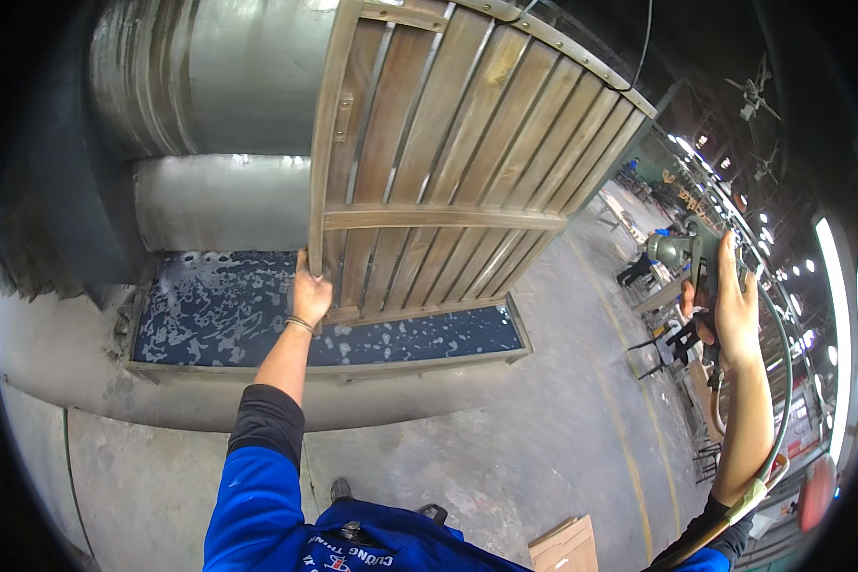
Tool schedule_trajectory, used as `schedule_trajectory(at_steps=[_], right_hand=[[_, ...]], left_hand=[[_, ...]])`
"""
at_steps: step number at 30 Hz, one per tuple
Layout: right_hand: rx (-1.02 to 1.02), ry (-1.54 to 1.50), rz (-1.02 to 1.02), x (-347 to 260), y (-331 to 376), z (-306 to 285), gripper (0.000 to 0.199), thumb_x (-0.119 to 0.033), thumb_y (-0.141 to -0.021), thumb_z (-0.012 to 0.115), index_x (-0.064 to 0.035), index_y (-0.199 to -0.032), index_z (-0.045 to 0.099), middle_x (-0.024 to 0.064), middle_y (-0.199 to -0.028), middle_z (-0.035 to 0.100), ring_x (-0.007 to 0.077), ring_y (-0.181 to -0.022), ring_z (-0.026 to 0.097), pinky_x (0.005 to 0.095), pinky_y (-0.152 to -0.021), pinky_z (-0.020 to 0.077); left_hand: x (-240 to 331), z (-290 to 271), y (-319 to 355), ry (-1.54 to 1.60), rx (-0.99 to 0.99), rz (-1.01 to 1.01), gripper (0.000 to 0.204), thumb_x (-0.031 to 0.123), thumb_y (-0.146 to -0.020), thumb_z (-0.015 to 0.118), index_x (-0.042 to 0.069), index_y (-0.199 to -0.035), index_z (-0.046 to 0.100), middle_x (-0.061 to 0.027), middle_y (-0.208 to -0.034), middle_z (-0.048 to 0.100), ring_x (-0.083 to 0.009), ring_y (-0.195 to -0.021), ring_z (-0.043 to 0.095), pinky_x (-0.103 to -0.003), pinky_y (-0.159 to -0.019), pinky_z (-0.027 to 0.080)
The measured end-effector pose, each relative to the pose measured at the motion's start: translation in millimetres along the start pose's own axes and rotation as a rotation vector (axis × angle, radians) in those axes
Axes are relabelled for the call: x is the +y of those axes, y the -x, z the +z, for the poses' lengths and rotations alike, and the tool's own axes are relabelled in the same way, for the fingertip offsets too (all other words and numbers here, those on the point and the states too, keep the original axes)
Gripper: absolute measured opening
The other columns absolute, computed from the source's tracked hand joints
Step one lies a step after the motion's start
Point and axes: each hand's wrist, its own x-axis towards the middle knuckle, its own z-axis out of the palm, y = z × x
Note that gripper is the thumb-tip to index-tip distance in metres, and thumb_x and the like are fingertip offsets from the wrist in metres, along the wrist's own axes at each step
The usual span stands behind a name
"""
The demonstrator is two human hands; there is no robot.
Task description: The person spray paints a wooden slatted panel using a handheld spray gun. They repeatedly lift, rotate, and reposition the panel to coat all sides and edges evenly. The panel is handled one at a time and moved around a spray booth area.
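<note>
Your left hand (310,296) pinches the slatted wooden panel (448,162) at its lower corner; your right hand (734,315) wraps the spray gun (682,253). Steady the panel above the trough (229,310).

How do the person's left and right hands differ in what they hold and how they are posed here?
The left hand grips the lower edge of the upright slatted wooden panel over the foamy water trough; the right hand holds a spray gun off to the side. The left reaches forward and low; the right is raised, with a hose trailing along its forearm. Both are bare and closed on something.
</note>
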Motion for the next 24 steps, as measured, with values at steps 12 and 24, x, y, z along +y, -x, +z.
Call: schedule_trajectory(at_steps=[12,24], right_hand=[[0.359,0.258,0.083,55.9,-24.8,-78.9,0.061,-0.064,-0.096,0.055,-0.0037,-0.096,0.052,0.0026,-0.065,0.061,0.0076,-0.049,0.058,0.0225,-0.037,0.0340],[-0.071,-0.520,0.023,193.8,138.4,-18.7,0.090,-0.075,-0.096,0.034,0.0062,-0.123,0.060,0.0117,-0.063,0.060,0.0086,-0.040,0.043,0.0232,-0.037,0.0292]], left_hand=[[12.8,-7.2,0.2,-0.269,-0.038,-0.184,0.039,0.012,-0.089,0.064,0.004,-0.126,0.053,-0.0217,-0.105,0.071,-0.0391,-0.103,0.069,-0.042,-0.087,0.053],[44.8,-45.9,-0.5,-0.208,-0.069,-0.360,0.027,0.009,-0.082,0.071,-0.009,-0.102,0.070,-0.0134,-0.098,0.076,-0.0190,-0.089,0.070,-0.033,-0.081,0.053]])
